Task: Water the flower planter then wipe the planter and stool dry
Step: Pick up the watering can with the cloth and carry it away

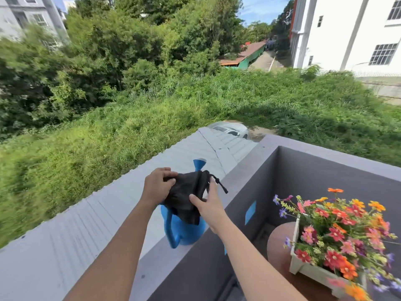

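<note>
A blue watering can [186,232] stands on top of the grey balcony wall [238,181], its spout pointing away over the edge. Above the can I hold a black cloth [186,196] with both hands. My left hand [157,185] grips the cloth's left side and my right hand [209,206] grips its right side; a drawstring cord dangles from its far corner. At the lower right a white flower planter [303,266] full of red, orange and pink flowers sits on a round brown stool [280,242] inside the balcony.
A corrugated grey roof [86,218] lies just beyond the wall, with overgrown grass and trees below. The balcony's inner walls form a corner behind the planter, and blue tape patches [250,211] mark the inner face. White buildings stand far off.
</note>
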